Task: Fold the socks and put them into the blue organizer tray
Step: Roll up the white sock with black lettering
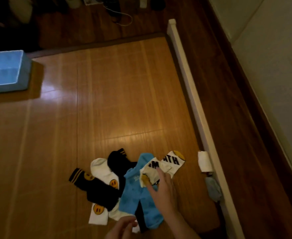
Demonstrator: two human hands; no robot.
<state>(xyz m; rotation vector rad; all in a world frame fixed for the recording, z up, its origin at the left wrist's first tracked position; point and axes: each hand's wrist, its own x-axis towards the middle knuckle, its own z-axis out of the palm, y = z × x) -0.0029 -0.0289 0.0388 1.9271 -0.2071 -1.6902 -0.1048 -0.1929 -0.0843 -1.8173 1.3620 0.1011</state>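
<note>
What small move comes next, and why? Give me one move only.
Probably pinch the white lettered sock and lift it clear. The right hand rests on it with fingers fairly straight. The sock lies on top of the blue sock, so nothing seems to pin it, and it is not yet folded.

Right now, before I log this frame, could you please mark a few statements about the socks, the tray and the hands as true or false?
1. The right hand touches the white lettered sock. True.
2. Folded socks fill the blue organizer tray. False: no sock shows in its visible part.
3. The blue sock lies alone, apart from the pile. False: it lies in the pile, partly under the white lettered sock.
4. The black smiley sock lies left of the blue sock. True.
</note>
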